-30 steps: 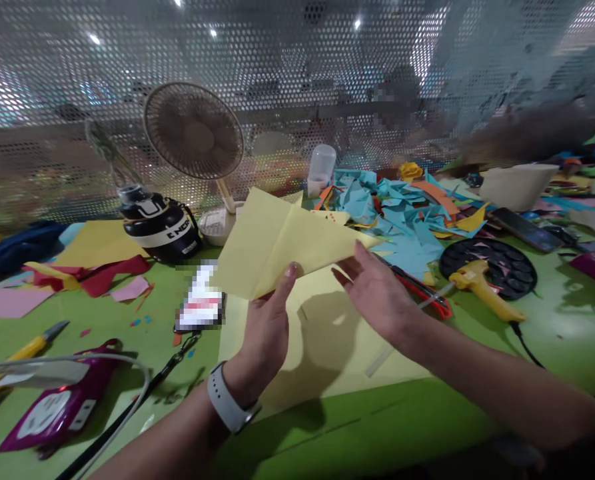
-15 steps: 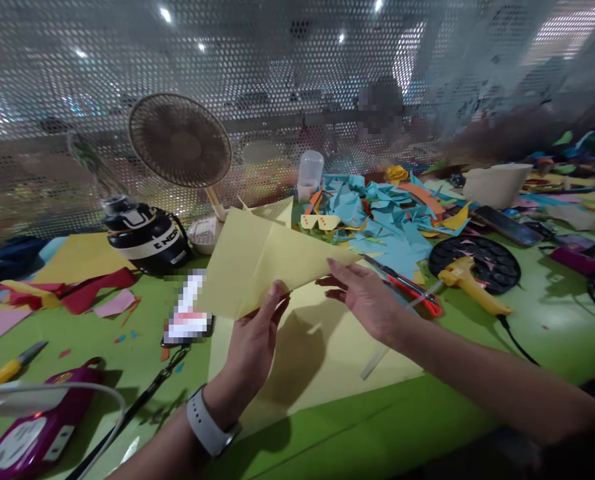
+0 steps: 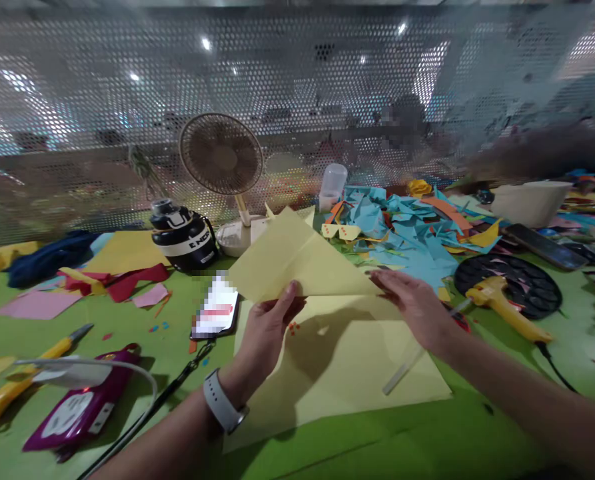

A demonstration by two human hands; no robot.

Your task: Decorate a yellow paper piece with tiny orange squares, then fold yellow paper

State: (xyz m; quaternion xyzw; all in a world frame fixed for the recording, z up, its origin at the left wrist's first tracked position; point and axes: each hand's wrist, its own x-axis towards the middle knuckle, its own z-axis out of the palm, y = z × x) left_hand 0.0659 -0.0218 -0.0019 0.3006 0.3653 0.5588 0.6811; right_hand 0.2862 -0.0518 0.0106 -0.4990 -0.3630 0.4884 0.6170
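Where the left hand (image 3: 267, 337) pinches: the paper (image 3: 297, 260), at its lower edge, thumb on top.
Right hand (image 3: 414, 303): fingertips at the paper's right corner (gripping or merely touching, I cannot tell).
Sheet (image 3: 337, 390): flat on the table (image 3: 367, 443) beneath both hands' fingers, orange bits (image 3: 294, 327) showing near the left thumb.
Gun (image 3: 514, 313): right of the right fingers, partly over a black tray (image 3: 544, 287).
Phone (image 3: 217, 310): left of the left fingers.
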